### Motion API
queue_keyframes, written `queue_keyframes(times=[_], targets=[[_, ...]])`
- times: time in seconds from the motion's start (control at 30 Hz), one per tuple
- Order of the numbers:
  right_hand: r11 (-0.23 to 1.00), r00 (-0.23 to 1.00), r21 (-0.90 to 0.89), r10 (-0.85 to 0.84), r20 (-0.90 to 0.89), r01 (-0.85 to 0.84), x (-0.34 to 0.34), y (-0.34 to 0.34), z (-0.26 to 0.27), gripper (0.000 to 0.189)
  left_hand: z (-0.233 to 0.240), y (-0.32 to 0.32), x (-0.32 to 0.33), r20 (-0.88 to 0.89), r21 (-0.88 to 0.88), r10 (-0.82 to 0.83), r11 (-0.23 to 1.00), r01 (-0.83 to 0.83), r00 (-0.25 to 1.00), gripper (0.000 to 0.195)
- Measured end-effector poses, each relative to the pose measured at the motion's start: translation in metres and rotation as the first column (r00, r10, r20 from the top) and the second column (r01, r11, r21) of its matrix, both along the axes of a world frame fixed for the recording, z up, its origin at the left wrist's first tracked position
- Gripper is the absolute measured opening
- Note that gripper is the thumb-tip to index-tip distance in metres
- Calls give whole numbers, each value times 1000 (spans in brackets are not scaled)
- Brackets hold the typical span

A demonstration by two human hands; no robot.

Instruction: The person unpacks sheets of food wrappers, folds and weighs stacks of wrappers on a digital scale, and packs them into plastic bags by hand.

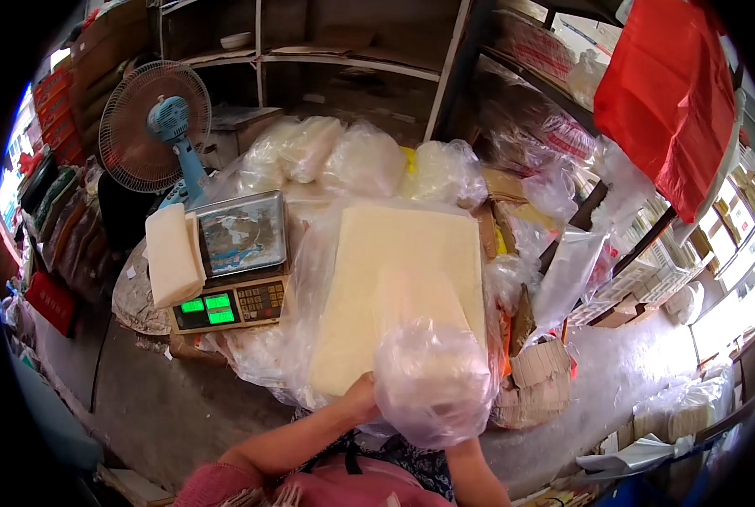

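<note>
A clear plastic bag [433, 383], puffed out and partly filled with pale sheets, is held up close to my body. My left hand [366, 394] grips its left side. My right forearm reaches up behind the bag, which hides my right hand. Beneath and beyond it lies a wide stack of thin cream-coloured sheets [409, 253] on spread plastic film [311, 272]. Left of the stack stands a digital scale [262, 298] with a lit green display and a worn metal pan [243, 234]. A folded bundle of the sheets [173, 256] rests against the pan's left side.
Several filled plastic bags [361, 158] line the table's back edge. A blue desk fan [173, 120] stands at back left, before wooden shelves [352, 62]. A red plastic bag [665, 108] hangs at upper right. Flattened cardboard [536, 383] sits by the table's right side.
</note>
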State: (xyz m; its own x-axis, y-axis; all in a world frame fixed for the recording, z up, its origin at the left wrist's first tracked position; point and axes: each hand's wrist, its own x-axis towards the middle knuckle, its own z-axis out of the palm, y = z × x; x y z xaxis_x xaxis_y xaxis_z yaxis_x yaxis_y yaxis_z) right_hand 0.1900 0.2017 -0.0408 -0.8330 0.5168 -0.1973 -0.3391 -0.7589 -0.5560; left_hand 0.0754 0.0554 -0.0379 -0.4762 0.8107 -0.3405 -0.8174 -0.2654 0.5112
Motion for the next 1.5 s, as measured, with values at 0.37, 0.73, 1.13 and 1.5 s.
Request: queue_keyframes(times=[0.37, 0.73, 1.13, 1.5], targets=[[999, 999, -24, -30, -37, 29, -2, -18, 35, 31, 64, -25, -65, -799, 113, 270, 945, -307, 537, 49], [998, 999, -58, 38, 39, -36, -52, 10, 93, 32, 82, 23, -97, -739, -157, 64, 952, -264, 671, 26], [800, 810, 579, -234, 538, -154, -100, 73, -63, 35, -40, 30, -120, -837, -386, -159, 850, -358, 524, 43], [347, 882, 930, -468, 61, 120, -122, 69, 53, 16, 71, 72, -122, -989, -40, 25, 904, -425, 146, 34]])
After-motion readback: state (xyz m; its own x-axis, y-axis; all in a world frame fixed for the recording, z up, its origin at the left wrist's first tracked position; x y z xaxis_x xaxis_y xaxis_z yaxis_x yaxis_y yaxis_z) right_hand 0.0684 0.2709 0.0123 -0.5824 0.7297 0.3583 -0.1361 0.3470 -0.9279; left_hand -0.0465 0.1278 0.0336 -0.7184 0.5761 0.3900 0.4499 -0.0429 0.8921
